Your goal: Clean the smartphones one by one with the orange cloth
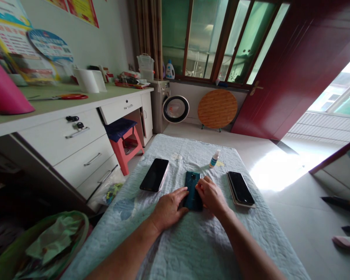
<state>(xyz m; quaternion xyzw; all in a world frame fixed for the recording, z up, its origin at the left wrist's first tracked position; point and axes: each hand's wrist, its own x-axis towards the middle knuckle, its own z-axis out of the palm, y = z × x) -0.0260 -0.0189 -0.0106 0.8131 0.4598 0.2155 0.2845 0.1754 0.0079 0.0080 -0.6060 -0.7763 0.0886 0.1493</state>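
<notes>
Both hands sit on the teal phone (pixel 192 189), lying back-up mid-cloth (pixel 192 249). The left hand (pixel 169 208) pins its near left edge, fingers loosely together, probably so it won't slide. The right hand (pixel 211 194) has curled fingertips on the right edge (pinching something? can't tell). Black phones (pixel 155 174) (pixel 240 188) flank it, clear of the hands, with a small bottle (pixel 214 158) beyond.

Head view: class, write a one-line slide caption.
Both hands, left and right, rest on a teal phone between two black phones.
</notes>
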